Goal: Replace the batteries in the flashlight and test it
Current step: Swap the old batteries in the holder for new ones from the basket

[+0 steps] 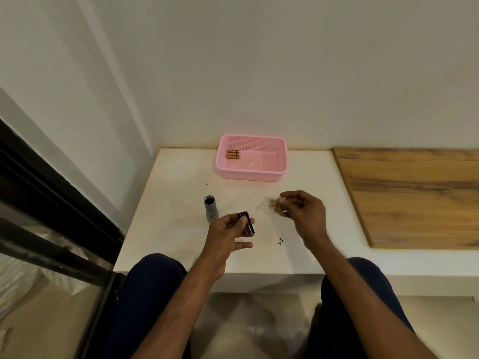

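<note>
The grey flashlight body (211, 208) stands upright on the white table (176, 224), its open dark end up. My left hand (228, 234) is just right of it and grips a dark battery holder (247, 223) between thumb and fingers. My right hand (302, 211) hovers over the table farther right and pinches a small copper-coloured battery (274, 203), blurred, at its fingertips. Three copper batteries (232, 154) lie side by side in the back left corner of a pink basket (281, 161).
The pink basket sits at the table's back, against the white wall. A wooden board (414, 198) lies on the ledge to the right. Small dark specks (281, 240) lie near the table's front. A black-framed glass pane (51, 216) runs along the left. My knees are under the table edge.
</note>
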